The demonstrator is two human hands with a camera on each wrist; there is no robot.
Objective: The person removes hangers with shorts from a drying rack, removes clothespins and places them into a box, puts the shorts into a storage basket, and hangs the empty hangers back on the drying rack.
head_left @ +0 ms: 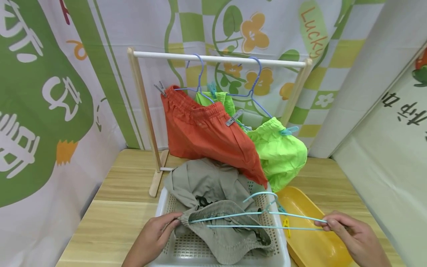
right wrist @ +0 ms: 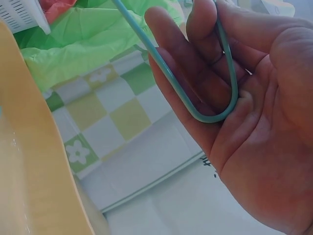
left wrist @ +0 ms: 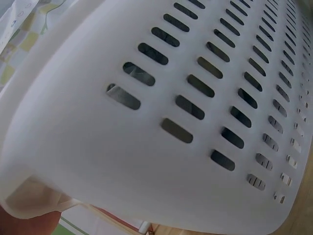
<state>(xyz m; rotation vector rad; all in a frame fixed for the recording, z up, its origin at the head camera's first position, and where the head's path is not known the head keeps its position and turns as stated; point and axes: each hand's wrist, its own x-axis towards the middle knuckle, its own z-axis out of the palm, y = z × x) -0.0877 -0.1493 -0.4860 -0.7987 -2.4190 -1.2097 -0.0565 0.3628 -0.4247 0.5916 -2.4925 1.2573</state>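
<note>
Grey-khaki shorts [head_left: 207, 181] lie heaped in a white perforated basket [head_left: 283, 248], their elastic waist facing me. My left hand [head_left: 155, 233] pinches the left edge of that waistband between thumb and fingers. A light-blue hanger [head_left: 293, 214] stretches across the waist opening, its left end inside the shorts and its hook upward. At the hanger's right end, my right hand [head_left: 350, 233] grips the wire between thumb and forefinger. The right wrist view shows the bent hanger end against the palm. Mostly the basket's side fills the left wrist view.
Behind the basket stands a rack with a white bar [head_left: 220, 58]. Orange shorts [head_left: 207, 129] and bright green shorts [head_left: 280, 152] hang there on purple hangers, clipped with pegs. To the right lies a yellow tray [head_left: 310, 237] with a yellow clothespin [head_left: 286, 226] near its left side.
</note>
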